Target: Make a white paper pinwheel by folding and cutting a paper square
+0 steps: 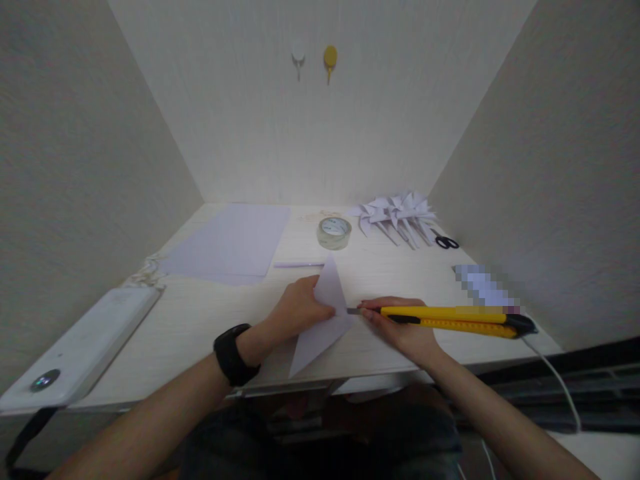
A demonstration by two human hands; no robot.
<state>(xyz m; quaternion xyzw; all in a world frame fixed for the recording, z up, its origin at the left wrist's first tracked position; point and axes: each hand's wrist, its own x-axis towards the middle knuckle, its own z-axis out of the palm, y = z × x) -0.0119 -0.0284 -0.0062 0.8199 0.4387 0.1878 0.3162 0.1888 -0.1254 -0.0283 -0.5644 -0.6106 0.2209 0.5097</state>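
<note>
My left hand (296,308) pinches a folded piece of pale lilac paper (323,320) that stands partly upright near the table's front edge. My right hand (400,330) grips a yellow utility knife (450,319), held level, with its short blade tip touching the paper's right edge. A black watch (233,355) sits on my left wrist.
Lilac paper sheets (230,243) lie at the back left, a roll of clear tape (334,232) in the middle, a pile of folded paper pieces (397,215) and black scissors (447,241) at the back right. A white device (75,350) lies at the left; a white cable (555,373) hangs at the right.
</note>
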